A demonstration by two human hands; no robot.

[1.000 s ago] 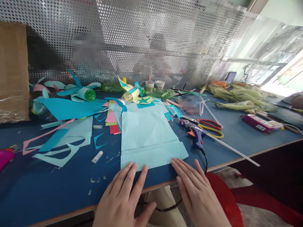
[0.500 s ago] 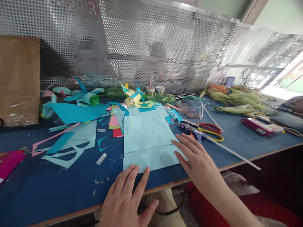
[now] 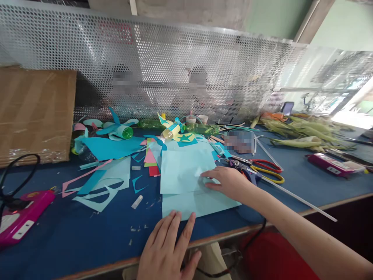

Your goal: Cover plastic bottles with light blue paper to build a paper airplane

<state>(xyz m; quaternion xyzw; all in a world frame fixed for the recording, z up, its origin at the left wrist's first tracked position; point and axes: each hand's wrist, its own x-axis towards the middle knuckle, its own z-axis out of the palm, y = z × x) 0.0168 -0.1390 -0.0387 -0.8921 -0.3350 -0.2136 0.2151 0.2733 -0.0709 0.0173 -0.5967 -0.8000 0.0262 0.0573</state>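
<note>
Light blue paper (image 3: 186, 171) lies on the blue table, with a horizontal edge or fold across it. My left hand (image 3: 171, 245) is at the paper's lower edge, fingers stretched out, fingertips touching it. My right hand (image 3: 227, 181) reaches over the right side of the paper, its fingers extended on the upper part; nothing shows in its grip. Just right of it lie scissors with red and yellow handles (image 3: 266, 167) and a dark blue glue gun (image 3: 252, 175). Behind the paper stands a bottle craft with yellow and blue paper wings (image 3: 173, 132).
Paper offcuts (image 3: 101, 182) and a blue-winged bottle craft (image 3: 119, 128) are on the left. A magenta power strip (image 3: 27, 214) lies front left, another (image 3: 332, 163) at right. Corn husks (image 3: 303, 130) lie back right. Cardboard (image 3: 37, 116) leans against the perforated metal screen (image 3: 163, 54).
My right hand has moved from the paper's right edge up and left onto its upper part. My left hand stays at the lower edge. The camera view has shifted, showing more on the left.
</note>
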